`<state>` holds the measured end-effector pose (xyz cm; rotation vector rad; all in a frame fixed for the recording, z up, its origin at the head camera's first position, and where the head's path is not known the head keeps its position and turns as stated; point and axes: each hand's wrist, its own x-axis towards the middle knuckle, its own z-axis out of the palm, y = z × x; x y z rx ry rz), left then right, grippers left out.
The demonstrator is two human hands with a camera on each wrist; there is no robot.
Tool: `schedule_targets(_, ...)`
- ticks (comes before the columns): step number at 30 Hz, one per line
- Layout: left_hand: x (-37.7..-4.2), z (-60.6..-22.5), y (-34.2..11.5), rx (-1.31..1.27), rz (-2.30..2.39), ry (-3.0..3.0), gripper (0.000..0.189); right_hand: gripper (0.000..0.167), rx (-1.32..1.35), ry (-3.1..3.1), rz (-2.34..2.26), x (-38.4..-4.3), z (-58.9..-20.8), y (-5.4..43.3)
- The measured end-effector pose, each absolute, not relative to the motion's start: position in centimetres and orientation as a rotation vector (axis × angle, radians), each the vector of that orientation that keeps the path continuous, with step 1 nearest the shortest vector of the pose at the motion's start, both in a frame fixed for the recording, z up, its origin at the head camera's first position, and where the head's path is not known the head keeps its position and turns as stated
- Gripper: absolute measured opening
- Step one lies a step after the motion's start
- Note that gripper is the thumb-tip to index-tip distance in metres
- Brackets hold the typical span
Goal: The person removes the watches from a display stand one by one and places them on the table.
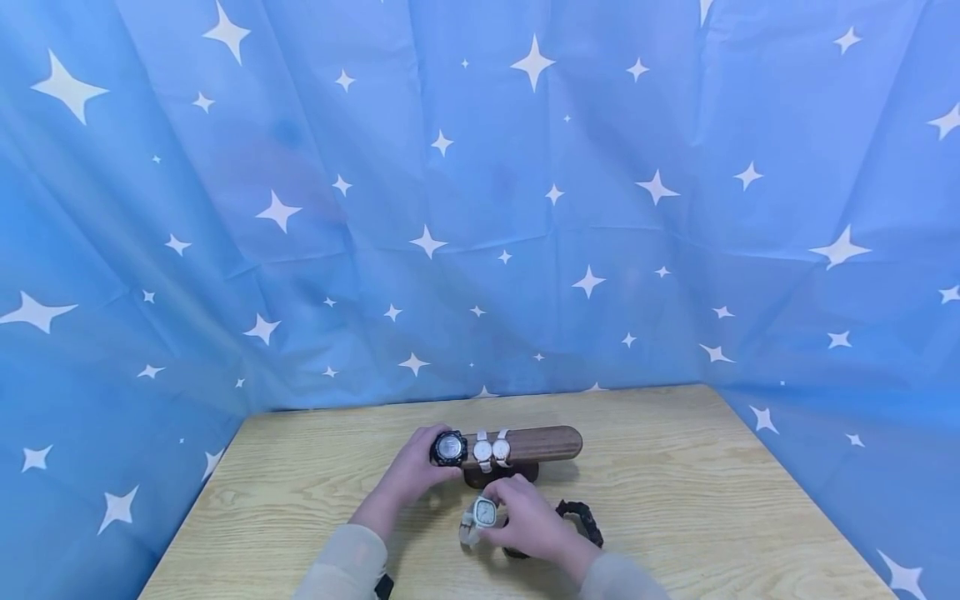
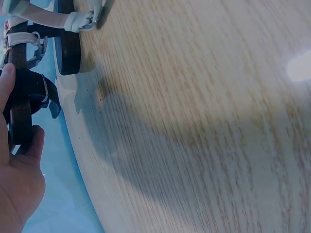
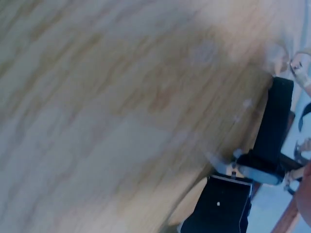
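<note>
My left hand (image 1: 420,464) grips the left end of a dark wooden watch stand (image 1: 551,443), its fingers around the bar end beside a black digital watch (image 1: 449,448). In the left wrist view a fingertip lies against that black watch (image 2: 31,90). Two white watches (image 1: 492,450) sit side by side on the bar, right of the black one. In front of the stand, my right hand (image 1: 528,521) pinches a pale watch (image 1: 485,512) with a squarish face, its strap hanging to the left. The right wrist view shows little of this hand, at the right edge.
A black-strapped watch (image 1: 583,518) lies on the wooden table (image 1: 675,467) beside and partly behind my right hand. Its dark strap (image 3: 274,121) shows close up in the right wrist view. A blue curtain with white stars (image 1: 487,208) hangs behind the table.
</note>
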<state>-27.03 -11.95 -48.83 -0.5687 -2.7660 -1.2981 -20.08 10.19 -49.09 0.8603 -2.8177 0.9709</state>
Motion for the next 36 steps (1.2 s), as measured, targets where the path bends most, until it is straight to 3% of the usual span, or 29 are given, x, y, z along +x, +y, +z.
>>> schedule_targets(8,-27.0,-48.8,-11.9,-0.57,-1.285,-2.759,0.062,0.04,0.904,-2.818,0.884,-19.9,-49.9,9.8)
schedule_targets(36,-26.9,-48.6,-11.8,-0.584,-1.264,-2.757,0.062,0.039,0.958,-2.809,0.466,-19.3,-50.5,9.7)
